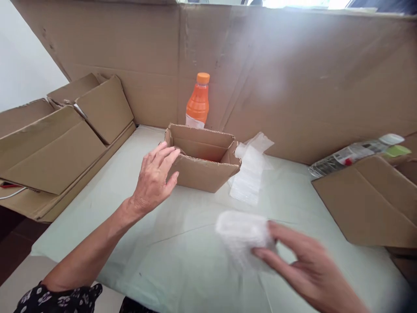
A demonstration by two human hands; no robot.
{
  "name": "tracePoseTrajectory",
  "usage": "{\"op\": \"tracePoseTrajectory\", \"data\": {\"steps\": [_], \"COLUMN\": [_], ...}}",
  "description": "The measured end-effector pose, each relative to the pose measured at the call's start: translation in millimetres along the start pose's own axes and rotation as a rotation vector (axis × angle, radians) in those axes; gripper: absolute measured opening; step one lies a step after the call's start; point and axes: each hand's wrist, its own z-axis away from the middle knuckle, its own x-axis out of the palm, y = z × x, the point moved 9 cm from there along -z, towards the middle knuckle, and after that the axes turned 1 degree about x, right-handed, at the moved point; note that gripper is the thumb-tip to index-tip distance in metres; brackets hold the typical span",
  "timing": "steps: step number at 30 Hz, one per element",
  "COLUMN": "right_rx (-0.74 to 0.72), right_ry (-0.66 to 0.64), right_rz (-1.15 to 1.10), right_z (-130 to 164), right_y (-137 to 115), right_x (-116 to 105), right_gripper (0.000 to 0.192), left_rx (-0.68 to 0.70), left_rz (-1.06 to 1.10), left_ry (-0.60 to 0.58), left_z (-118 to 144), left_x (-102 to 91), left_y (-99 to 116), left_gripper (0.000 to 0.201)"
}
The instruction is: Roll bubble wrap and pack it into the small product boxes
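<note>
A small open cardboard box point(198, 176) stands on the pale green cloth in the middle. My left hand point(154, 174) is at its left end, fingers stretched out over the near left corner; whether they press on the cardboard I cannot tell. Something orange-red shows low inside the box, mostly hidden by the front wall. My right hand point(293, 256) pinches a whitish, translucent wrapped bundle point(243, 237) between thumb and fingers, above the cloth and nearer to me than the box. Motion smears the bundle, and its contents cannot be made out.
Behind the box stands an orange bottle point(197, 102). Clear plastic wrapping point(249, 174) lies right of the box. Larger cardboard boxes flank the cloth at left point(55, 148) and right point(371, 200). A clear bottle point(352, 154) leans at the right, before a tall cardboard wall point(293, 87).
</note>
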Motion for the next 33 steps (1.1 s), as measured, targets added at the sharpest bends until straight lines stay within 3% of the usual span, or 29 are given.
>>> {"op": "tracePoseTrajectory", "data": {"steps": [3,5,7,11,13,15,18,21,24,27,29,31,33], "right_rx": [-0.075,-0.148,-0.259,-0.287,-0.259,-0.240,-0.221,-0.210,-0.094,0.013,-0.041,-0.115,-0.106], "right_ry": [0.357,0.436,0.342,-0.141,-0.356,-0.519,-0.669,-0.719,-0.733,-0.714,-0.641,-0.429,-0.095], "right_rz": [0.348,0.552,0.696,0.904,0.935,0.941,0.928,0.818,0.625,0.493,0.507,0.558,0.542], "right_z": [-46,-86,-133,-213,-233,-241,-241,-239,-244,-250,-245,-227,-190], "right_y": [-16,-27,-33,-7,8,21,34,39,42,37,25,13,11], "right_x": [-68,-77,-54,41,82,110,127,130,132,126,104,61,4], "right_gripper": [0.026,0.026,0.022,0.011,0.012,0.013,0.014,0.019,0.019,0.020,0.015,0.014,0.023], "left_rx": [0.045,0.045,0.027,0.001,-0.007,-0.014,-0.028,-0.037,-0.030,-0.023,-0.047,-0.115,-0.239], "left_rz": [-0.006,0.003,0.014,0.022,0.026,0.039,0.048,0.052,0.055,0.050,0.062,0.090,0.141], "left_ry": [0.076,0.131,0.166,0.193,0.190,0.180,0.166,0.160,0.166,0.180,0.208,0.235,0.210], "left_z": [0,8,15,20,19,19,19,20,19,16,16,22,36], "left_x": [6.7,8.5,10.1,15.1,18.5,21.7,24.5,25.3,24.4,19.2,10.5,0.4,-3.3], "left_y": [-4,-3,-2,-3,-4,-5,-7,-8,-7,-3,-4,-13,-31], "left_gripper": [0.031,0.027,0.027,0.028,0.028,0.027,0.028,0.030,0.031,0.036,0.047,0.060,0.064]}}
